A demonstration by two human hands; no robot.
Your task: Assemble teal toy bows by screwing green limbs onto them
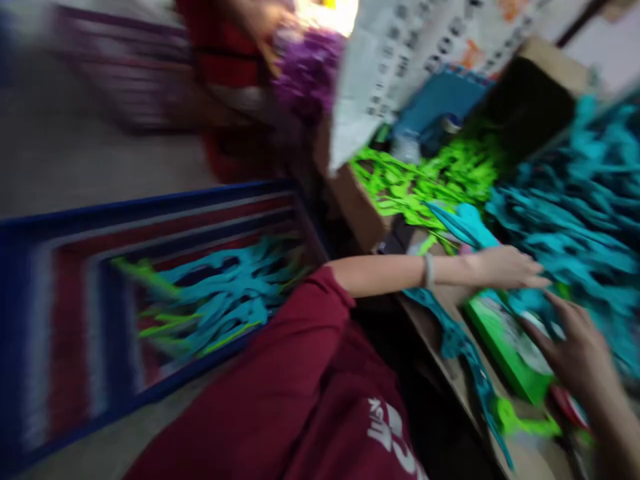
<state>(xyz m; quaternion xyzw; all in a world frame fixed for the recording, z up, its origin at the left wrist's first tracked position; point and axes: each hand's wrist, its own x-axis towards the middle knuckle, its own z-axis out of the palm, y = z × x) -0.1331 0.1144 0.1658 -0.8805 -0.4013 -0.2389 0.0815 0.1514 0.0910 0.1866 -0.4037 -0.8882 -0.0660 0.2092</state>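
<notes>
My left hand reaches across over the work surface, its fingers curled down around a thin, flat teal piece that sticks out above the hand. Facing it, my right hand has thumb and fingers apart, close to more teal material above a green-and-white box. Motion blur hides whether those fingertips touch it. Another long teal piece lies along the near edge of the surface. A lime-green piece is below the box.
Piles of teal pieces and lime-green pieces cover the far side. A white printed bag stands behind them. On my left, a striped blue-edged tray holds teal and green pieces. Another person's hand is near a purple heap.
</notes>
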